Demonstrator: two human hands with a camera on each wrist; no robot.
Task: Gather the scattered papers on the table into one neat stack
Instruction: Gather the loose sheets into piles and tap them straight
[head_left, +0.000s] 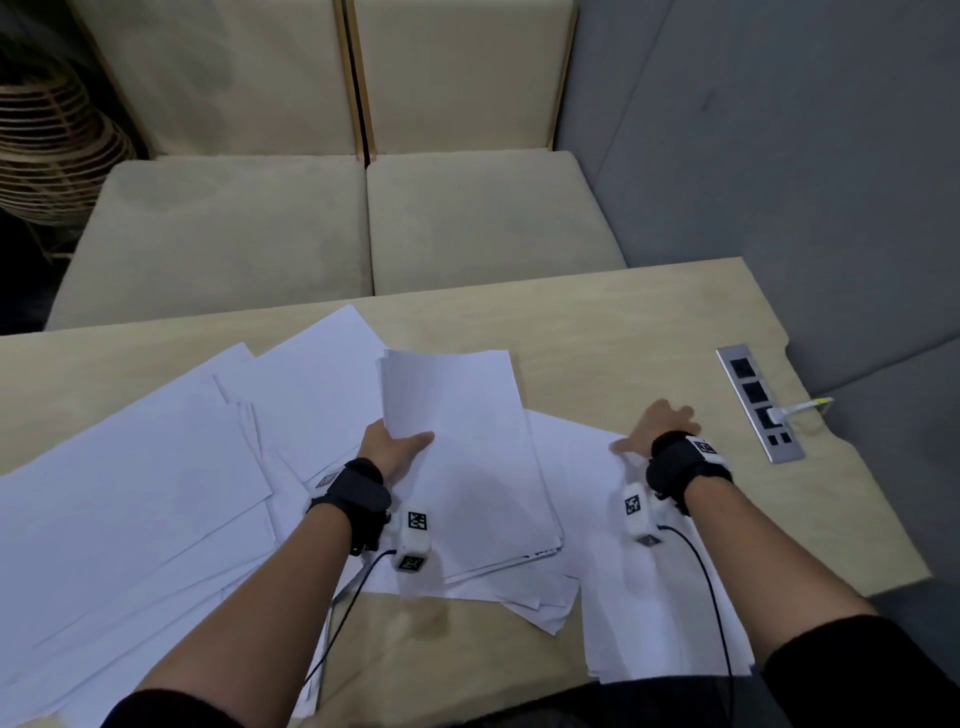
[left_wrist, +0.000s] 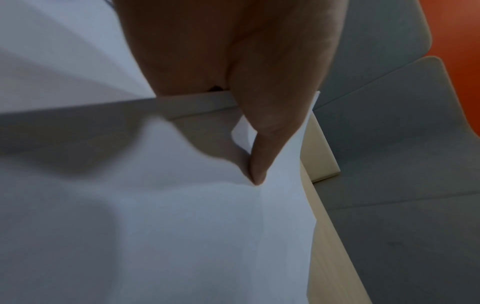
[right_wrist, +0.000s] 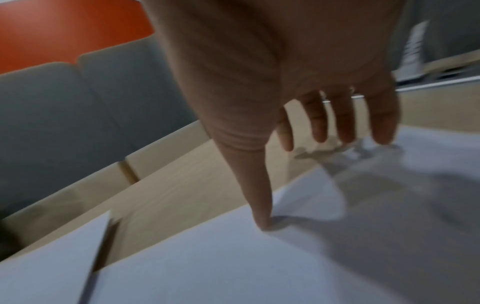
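Observation:
Many white paper sheets lie scattered over the light wooden table (head_left: 613, 317). My left hand (head_left: 397, 449) grips a gathered stack of papers (head_left: 462, 457) at its left edge, thumb on top and fingers hidden beneath; the left wrist view shows the thumb (left_wrist: 259, 164) pressing the top sheet (left_wrist: 182, 226). My right hand (head_left: 657, 423) lies flat with straight, spread fingers on the far edge of a separate pile of sheets (head_left: 654, 597) at the right. In the right wrist view its thumb (right_wrist: 262, 218) and fingertips (right_wrist: 384, 135) touch the paper (right_wrist: 259, 267). A wide spread of loose sheets (head_left: 130, 499) covers the left side.
A metal socket strip (head_left: 761, 402) with a plugged-in cable (head_left: 800, 408) is set into the table at the right. Beige sofa cushions (head_left: 337, 223) stand behind the table's far edge, and a grey wall (head_left: 779, 130) rises at the right. A rattan object (head_left: 47, 140) sits far left.

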